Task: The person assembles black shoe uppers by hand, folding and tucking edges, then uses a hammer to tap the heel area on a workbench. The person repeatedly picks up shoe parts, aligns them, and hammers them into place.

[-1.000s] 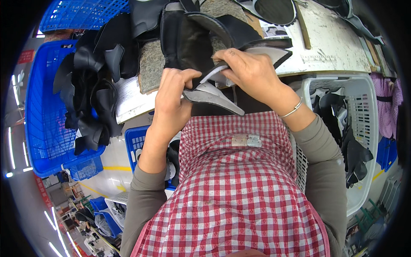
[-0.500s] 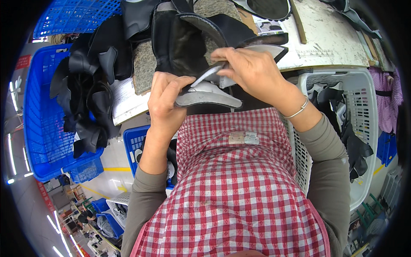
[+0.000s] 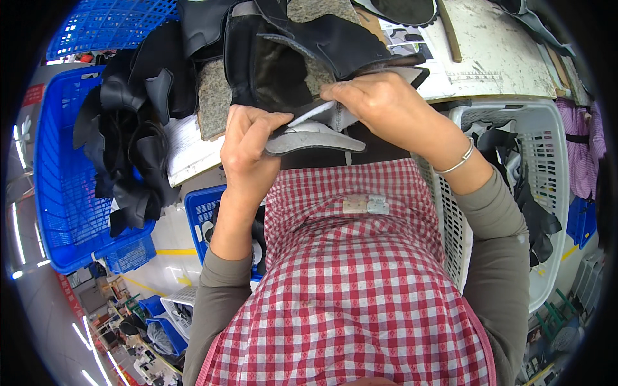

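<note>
Head view: the left hand (image 3: 250, 147) pinches the left end of the black, grey-lined piece (image 3: 315, 141) between thumb and fingers. The right hand (image 3: 391, 108) grips its upper edge at the right. The piece lies between both hands, near the worktop (image 3: 479, 72) edge.

Two hands (image 3: 248, 148) were beyond one checked apron (image 3: 347, 276), one bracelet (image 3: 465, 158) was near its upper right corner, one white basket (image 3: 547, 264) stood right of it
</note>
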Tool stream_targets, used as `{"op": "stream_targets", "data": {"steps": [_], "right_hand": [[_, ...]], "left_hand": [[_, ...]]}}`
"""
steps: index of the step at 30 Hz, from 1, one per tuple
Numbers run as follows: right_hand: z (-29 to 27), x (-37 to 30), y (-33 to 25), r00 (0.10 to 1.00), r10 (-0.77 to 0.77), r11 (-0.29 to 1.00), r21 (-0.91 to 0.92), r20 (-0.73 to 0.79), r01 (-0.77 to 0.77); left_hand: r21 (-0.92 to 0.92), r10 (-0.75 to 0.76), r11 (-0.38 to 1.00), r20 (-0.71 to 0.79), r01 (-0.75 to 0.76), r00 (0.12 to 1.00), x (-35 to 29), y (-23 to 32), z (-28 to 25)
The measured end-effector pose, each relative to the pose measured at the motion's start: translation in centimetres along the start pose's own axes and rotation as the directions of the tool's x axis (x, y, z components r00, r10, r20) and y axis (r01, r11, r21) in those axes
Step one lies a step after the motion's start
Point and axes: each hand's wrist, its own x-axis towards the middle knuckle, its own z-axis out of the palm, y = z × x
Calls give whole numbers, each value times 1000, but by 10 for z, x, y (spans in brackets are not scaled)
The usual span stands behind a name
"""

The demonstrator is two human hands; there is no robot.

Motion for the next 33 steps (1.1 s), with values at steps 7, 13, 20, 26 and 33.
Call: {"op": "stream_targets", "data": {"steps": [7, 13, 20, 26, 33], "right_hand": [[4, -1, -17, 996, 51, 993, -104, -68, -58], [-2, -9, -29, 990, -15, 991, -136, -143, -4], [-14, -11, -35, 998, -17, 991, -131, -68, 8], [-19, -9, -36, 999, 23, 989, -146, -42, -29], [-19, -7, -40, 998, 10, 994, -104, -56, -16]], "left_hand": [[12, -32, 999, -2, 32, 999, -7, -2, 4], [28, 157, 987, -55, -156, 986, -17, -7, 6], [47, 249, 968, -59, -246, 967, -23, -9, 10], [73, 198, 975, 116, -208, 973, -19, -5, 3], [85, 194, 974, 162, -210, 967, -11, -2, -1]]}}
